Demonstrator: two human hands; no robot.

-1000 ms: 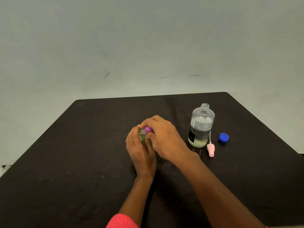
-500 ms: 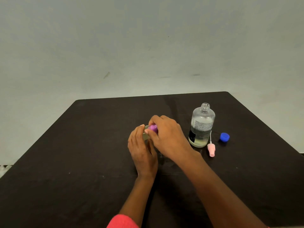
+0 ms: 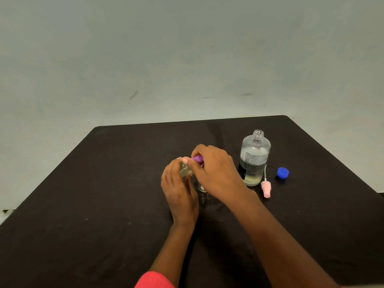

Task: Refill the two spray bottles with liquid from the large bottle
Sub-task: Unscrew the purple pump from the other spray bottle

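Black table (image 3: 104, 204) against a plain grey wall (image 3: 187, 59). Large bottle (image 3: 255, 154) stands upright right of centre, neck uncapped, with pale liquid in the bottom part only.

Right hand (image 3: 216, 171) is just left of it. Its fingers are curled over a purple spray top (image 3: 197, 158) and pinch it from above. Left hand (image 3: 179, 192) is alongside, fingers wrapped round a small spray bottle (image 3: 185, 171) that has yellowish liquid inside. The purple top sits at that bottle's neck, so both hands are on the same item, mid-table.

Low between the two hands is a clear glass piece (image 3: 202, 187) on the table. It's probably the second spray bottle, but the right hand hides most of it.

Pink spray head (image 3: 266, 188) with its white dip tube lies flat on the table, just right of the large bottle's base. Blue cap (image 3: 282, 172) lies further right, apart from both. Pink sleeve (image 3: 153, 280) is on the left arm at the bottom edge.
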